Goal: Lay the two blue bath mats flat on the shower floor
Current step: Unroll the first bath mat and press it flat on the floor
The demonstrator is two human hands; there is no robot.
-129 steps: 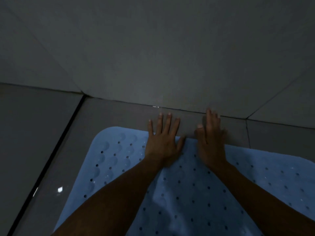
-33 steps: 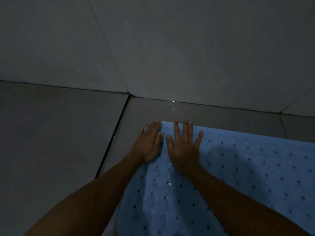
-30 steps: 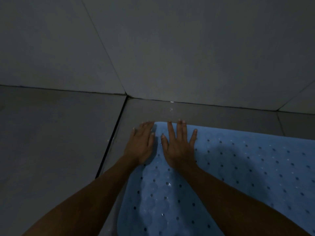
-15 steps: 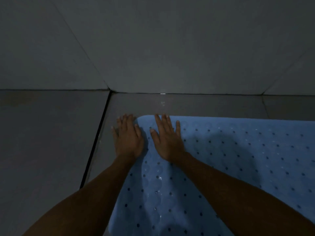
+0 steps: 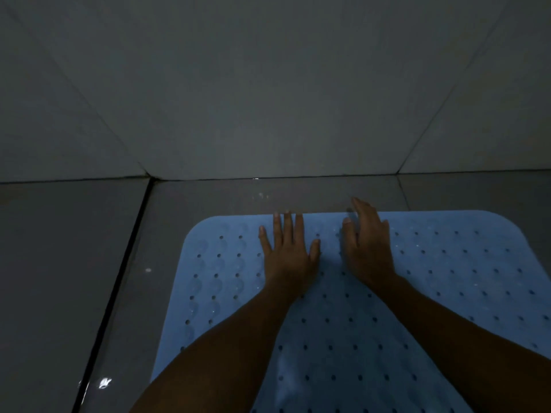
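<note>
We note a dim scene throughout, with a cold blue-grey cast and no lamp in view. The wall tiles read flat, murky and grainy. Small specular glints sit on the wet shower floor: one at lower left, one beside the dark floor channel, a few near the wall joint. The blue bath mat is the brightest surface. We see soft shadow on it under both forearms and between the left hand and the right hand. The right hand's fingers are motion-smeared. Wide-angle bending splays the tile joints toward the edges.
</note>
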